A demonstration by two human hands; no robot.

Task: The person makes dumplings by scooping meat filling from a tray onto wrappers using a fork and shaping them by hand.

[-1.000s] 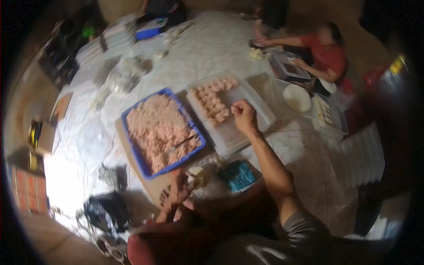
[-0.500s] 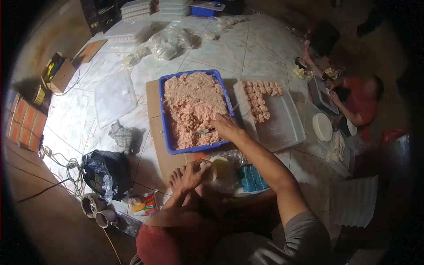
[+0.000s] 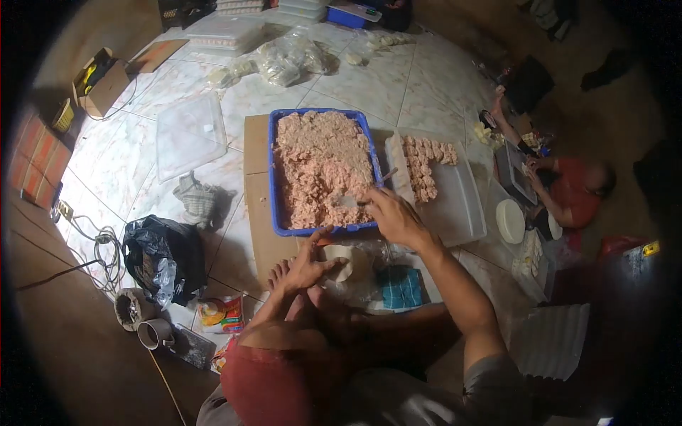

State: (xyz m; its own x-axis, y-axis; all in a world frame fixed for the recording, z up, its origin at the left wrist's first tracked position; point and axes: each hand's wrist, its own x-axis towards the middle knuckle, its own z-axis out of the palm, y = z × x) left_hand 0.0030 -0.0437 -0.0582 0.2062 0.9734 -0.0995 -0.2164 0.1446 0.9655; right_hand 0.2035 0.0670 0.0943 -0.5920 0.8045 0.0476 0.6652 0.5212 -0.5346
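Note:
My right hand is closed around the handle of a small metal spatula. Its blade rests in the pink minced meat filling, near the front of a blue tub. Just in front of the tub, my left hand has its fingers spread. The thumb lies on a pale round dough wrapper; whether it is one wrapper or a stack, I cannot tell. Right of the tub, a clear plastic box holds rows of filled dumplings along its left and far sides.
A teal cloth lies near my leg. At left are a black plastic bag, a grey cloth, a mug and a clear lid. Another person works at right. Cardboard lies under the tub.
My left hand has gone from closed fingers to spread ones, its thumb now on the wrapper. My right hand and the spatula have shifted slightly within the filling. The view has tilted a little.

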